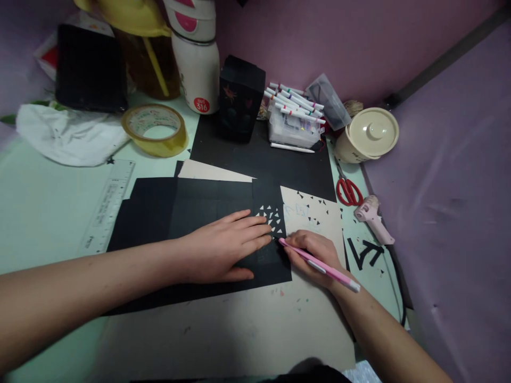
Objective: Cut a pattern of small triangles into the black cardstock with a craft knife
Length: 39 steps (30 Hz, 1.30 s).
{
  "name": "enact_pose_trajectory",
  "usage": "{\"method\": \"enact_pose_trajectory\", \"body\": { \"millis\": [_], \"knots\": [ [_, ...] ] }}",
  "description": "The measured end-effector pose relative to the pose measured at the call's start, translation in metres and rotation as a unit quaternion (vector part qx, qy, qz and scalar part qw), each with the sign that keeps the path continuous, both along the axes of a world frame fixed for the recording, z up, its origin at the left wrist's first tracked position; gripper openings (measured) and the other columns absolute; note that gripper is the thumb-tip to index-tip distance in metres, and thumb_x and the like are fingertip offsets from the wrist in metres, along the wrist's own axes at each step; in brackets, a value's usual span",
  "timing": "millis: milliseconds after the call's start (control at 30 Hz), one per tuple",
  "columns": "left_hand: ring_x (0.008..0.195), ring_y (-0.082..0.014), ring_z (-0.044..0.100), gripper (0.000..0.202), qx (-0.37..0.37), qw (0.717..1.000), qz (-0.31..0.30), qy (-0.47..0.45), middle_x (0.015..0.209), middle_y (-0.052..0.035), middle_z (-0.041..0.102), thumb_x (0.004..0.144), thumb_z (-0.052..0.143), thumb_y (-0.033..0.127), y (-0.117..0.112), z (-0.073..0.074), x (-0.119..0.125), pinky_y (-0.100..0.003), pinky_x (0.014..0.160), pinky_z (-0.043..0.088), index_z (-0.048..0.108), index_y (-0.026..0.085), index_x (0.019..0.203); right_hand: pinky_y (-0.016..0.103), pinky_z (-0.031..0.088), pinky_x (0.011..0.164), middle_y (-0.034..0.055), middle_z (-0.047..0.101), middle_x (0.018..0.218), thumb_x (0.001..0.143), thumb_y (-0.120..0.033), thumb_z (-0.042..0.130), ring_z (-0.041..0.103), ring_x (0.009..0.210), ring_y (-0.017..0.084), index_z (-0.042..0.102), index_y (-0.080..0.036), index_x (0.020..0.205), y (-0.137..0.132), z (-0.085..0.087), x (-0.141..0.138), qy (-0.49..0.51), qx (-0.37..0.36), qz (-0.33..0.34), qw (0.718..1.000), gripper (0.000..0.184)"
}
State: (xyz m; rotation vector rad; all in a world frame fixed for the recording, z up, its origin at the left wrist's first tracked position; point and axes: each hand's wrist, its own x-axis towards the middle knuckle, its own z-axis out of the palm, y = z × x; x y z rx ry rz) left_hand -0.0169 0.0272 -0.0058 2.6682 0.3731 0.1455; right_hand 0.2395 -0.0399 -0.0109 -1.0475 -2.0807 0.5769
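My left hand point(235, 242) lies flat, fingers spread, on a sheet of black card point(215, 202). Just beyond its fingertips, several small triangular holes point(273, 215) show pale through the card. My right hand point(313, 250) grips a slim pink craft knife point(319, 264) like a pen, its tip at the card close to my left fingertips. The tip itself is too small to make out clearly. Underneath the black card is a pale board point(223, 335). Tiny black triangle scraps point(315, 221) are scattered on the pale surface right of the holes.
Left are a clear ruler point(106, 207), a tape roll point(155, 130) and a white cloth point(72, 135). A white bottle point(197, 69), black box point(241, 98) and markers point(295, 101) stand behind. On the right are a lidded pot point(371, 133), red-handled scissors point(348, 191), a glue gun point(374, 218) and black strips point(365, 252).
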Motion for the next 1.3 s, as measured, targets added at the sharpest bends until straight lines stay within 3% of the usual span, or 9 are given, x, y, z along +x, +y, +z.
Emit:
{"method": "enact_pose_trajectory", "body": {
  "millis": [200, 533, 700, 800, 1100, 1300],
  "knots": [
    [0.146, -0.0308, 0.034, 0.064, 0.0, 1.0, 0.0, -0.005, 0.152, -0.0136, 0.046, 0.094, 0.056, 0.047, -0.0007, -0.0006, -0.0009, -0.048, 0.123, 0.017, 0.043, 0.013, 0.147, 0.029, 0.056, 0.06, 0.0032, 0.068, 0.074, 0.085, -0.007, 0.062, 0.066, 0.065, 0.016, 0.062, -0.02, 0.086, -0.0011, 0.0045, 0.0003, 0.057, -0.034, -0.05, 0.997, 0.014],
    [0.143, -0.0328, 0.038, 0.058, 0.02, 0.999, -0.004, -0.031, 0.15, -0.0138, 0.048, 0.092, 0.058, 0.044, -0.0014, -0.0023, -0.001, -0.052, 0.121, 0.021, 0.047, 0.018, 0.143, 0.031, 0.057, 0.067, 0.004, 0.069, 0.077, 0.084, -0.004, 0.064, 0.068, 0.072, 0.016, 0.063, -0.02, 0.088, -0.001, 0.0002, 0.0021, 0.032, -0.036, -0.004, 0.999, 0.017],
    [0.143, -0.0333, 0.038, 0.058, 0.034, 0.999, -0.007, -0.034, 0.152, -0.0138, 0.046, 0.092, 0.058, 0.042, -0.0017, -0.0026, -0.0007, -0.054, 0.119, 0.024, 0.045, 0.023, 0.145, 0.029, 0.055, 0.063, 0.0046, 0.069, 0.077, 0.083, -0.002, 0.064, 0.067, 0.069, 0.016, 0.062, -0.02, 0.089, -0.002, 0.0028, 0.0021, 0.065, -0.032, -0.044, 0.996, 0.019],
    [0.142, -0.0331, 0.039, 0.059, 0.037, 0.999, -0.005, -0.026, 0.152, -0.0136, 0.046, 0.092, 0.058, 0.044, -0.0021, -0.0019, 0.0001, -0.054, 0.119, 0.024, 0.045, 0.023, 0.145, 0.028, 0.053, 0.06, 0.0031, 0.065, 0.072, 0.083, -0.002, 0.062, 0.064, 0.064, 0.015, 0.061, -0.02, 0.084, -0.0016, 0.004, 0.0008, 0.067, -0.032, -0.035, 0.997, 0.018],
    [0.137, -0.033, 0.044, 0.06, 0.062, 0.998, 0.003, -0.021, 0.146, -0.0138, 0.053, 0.09, 0.057, 0.047, -0.0013, 0.001, 0.0026, -0.051, 0.115, 0.027, 0.048, 0.02, 0.142, 0.029, 0.055, 0.067, 0.0042, 0.069, 0.077, 0.082, -0.003, 0.066, 0.068, 0.072, 0.016, 0.062, -0.02, 0.088, -0.0013, -0.0017, 0.0029, 0.042, -0.043, -0.02, 0.998, 0.018],
    [0.136, -0.0325, 0.044, 0.058, 0.058, 0.998, 0.003, -0.016, 0.145, -0.0121, 0.054, 0.091, 0.054, 0.045, 0.0001, 0.0039, 0.0049, -0.051, 0.111, 0.029, 0.048, 0.018, 0.141, 0.026, 0.052, 0.059, 0.003, 0.067, 0.074, 0.084, -0.005, 0.064, 0.064, 0.064, 0.013, 0.061, -0.02, 0.084, -0.0002, 0.004, 0.0008, 0.058, -0.036, -0.053, 0.996, 0.015]
  ]
}}
